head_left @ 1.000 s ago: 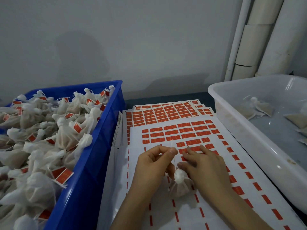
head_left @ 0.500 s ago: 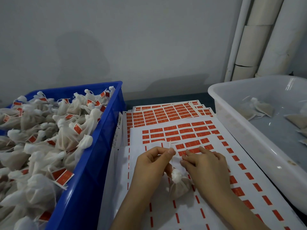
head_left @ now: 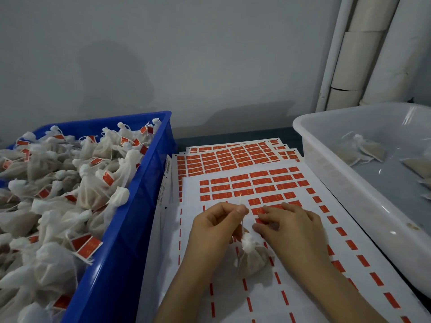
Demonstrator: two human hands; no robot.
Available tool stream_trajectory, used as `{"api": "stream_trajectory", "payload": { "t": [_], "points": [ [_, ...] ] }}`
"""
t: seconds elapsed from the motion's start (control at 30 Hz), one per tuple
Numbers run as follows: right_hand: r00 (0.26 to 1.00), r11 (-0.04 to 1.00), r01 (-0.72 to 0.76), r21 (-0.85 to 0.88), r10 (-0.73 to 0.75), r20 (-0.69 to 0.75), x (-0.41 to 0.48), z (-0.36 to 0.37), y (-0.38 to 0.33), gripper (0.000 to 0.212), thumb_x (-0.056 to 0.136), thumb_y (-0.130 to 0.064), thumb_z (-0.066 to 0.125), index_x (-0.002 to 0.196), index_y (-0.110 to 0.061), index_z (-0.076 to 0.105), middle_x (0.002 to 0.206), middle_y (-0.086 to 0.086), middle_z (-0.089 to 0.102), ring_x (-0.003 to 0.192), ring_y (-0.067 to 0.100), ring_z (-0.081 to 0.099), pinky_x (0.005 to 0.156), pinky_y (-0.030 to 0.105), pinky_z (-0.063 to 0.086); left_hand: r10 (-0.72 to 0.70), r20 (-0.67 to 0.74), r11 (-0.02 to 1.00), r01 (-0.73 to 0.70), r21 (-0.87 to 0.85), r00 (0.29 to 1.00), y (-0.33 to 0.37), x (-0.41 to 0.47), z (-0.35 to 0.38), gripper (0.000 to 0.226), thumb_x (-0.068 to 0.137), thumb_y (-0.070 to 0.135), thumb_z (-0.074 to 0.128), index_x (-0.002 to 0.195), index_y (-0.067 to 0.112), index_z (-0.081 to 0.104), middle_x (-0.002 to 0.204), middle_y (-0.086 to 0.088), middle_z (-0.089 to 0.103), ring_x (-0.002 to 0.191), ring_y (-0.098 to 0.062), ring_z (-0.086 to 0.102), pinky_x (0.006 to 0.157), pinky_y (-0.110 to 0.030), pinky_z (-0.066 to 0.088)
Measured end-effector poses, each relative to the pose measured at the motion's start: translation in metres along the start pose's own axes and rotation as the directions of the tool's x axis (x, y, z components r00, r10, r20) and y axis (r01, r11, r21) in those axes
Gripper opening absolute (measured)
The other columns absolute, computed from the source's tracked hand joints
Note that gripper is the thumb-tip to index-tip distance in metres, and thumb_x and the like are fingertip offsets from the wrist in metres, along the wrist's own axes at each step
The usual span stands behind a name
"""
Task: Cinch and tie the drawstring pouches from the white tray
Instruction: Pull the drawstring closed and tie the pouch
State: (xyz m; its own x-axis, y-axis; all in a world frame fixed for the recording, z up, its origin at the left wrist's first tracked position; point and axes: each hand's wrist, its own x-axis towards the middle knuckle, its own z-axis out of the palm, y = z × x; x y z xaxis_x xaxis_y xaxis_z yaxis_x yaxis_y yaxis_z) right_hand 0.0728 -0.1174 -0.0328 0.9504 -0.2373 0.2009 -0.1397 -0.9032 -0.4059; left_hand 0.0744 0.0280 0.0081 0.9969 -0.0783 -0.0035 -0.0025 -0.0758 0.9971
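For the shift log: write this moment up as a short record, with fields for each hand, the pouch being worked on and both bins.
left hand: pinches the drawstring above the pouch
right hand: fingertips on the label sheet; cannot tell if it pinches a label
pouch: neck cinched, lying on the label sheet between the hands
blue crate: heaped with tied pouches bearing red labels
white tray: a few flat pouches inside

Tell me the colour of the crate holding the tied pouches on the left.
The crate is blue; the head view, the only one, shows it clearly.
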Motion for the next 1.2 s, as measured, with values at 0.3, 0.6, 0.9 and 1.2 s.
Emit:
{"api": "stream_trajectory", "payload": {
  "t": [0.3, 0.6, 0.9, 1.2],
  "points": [
    [0.998, 0.999, 0.018, -0.034, -0.016, 0.060, 0.002, -0.003, 0.002, 0.042, 0.080, -0.064, 0.048, 0.115, -0.044, 0.061, 0.129, -0.021, 0.054, 0.128, 0.006, 0.039, 0.111, 0.036, 0.018, -0.002, 0.002, 1.000, 0.002, 0.011, 1.000, 0.000, 0.000, 0.001, 0.013, 0.085, 0.027, 0.063, 0.074, 0.023, 0.069, 0.059, 0.012, 0.065, 0.054, -0.002, 0.061, 0.052, -0.008, 0.046],
    [0.998, 0.995, 0.009, -0.100, -0.003, 0.062, 0.004, -0.003, -0.002, 0.042, 0.083, -0.061, 0.042, 0.117, -0.043, 0.059, 0.130, -0.018, 0.054, 0.125, 0.005, 0.042, 0.113, 0.035, 0.012, -0.015, -0.006, 1.000, 0.015, 0.025, 1.000, -0.001, 0.001, 0.001, 0.014, 0.085, 0.026, 0.064, 0.071, 0.024, 0.068, 0.056, 0.013, 0.063, 0.052, -0.001, 0.060, 0.051, -0.007, 0.045],
    [0.999, 0.997, 0.016, -0.075, -0.019, -0.036, 0.003, -0.004, -0.004, 0.036, 0.084, -0.057, 0.046, 0.109, -0.038, 0.063, 0.120, -0.016, 0.061, 0.112, 0.004, 0.052, 0.113, 0.034, 0.014, 0.002, -0.020, 1.000, -0.003, -0.025, 1.000, 0.001, 0.000, 0.000, 0.009, 0.082, 0.031, 0.063, 0.077, 0.027, 0.070, 0.070, 0.012, 0.070, 0.070, -0.007, 0.067, 0.058, -0.011, 0.050],
    [0.984, 0.967, -0.055, 0.250, 0.096, -0.152, 0.006, -0.013, -0.003, 0.030, 0.088, -0.036, 0.053, 0.109, -0.018, 0.063, 0.114, 0.000, 0.064, 0.098, 0.017, 0.060, 0.091, 0.030, 0.045, -0.018, -0.013, 0.989, 0.016, -0.145, 1.000, 0.005, -0.002, -0.003, 0.014, 0.062, 0.038, 0.066, 0.072, 0.035, 0.075, 0.077, 0.006, 0.073, 0.065, -0.018, 0.070, 0.056, -0.021, 0.054]
  ]
}}
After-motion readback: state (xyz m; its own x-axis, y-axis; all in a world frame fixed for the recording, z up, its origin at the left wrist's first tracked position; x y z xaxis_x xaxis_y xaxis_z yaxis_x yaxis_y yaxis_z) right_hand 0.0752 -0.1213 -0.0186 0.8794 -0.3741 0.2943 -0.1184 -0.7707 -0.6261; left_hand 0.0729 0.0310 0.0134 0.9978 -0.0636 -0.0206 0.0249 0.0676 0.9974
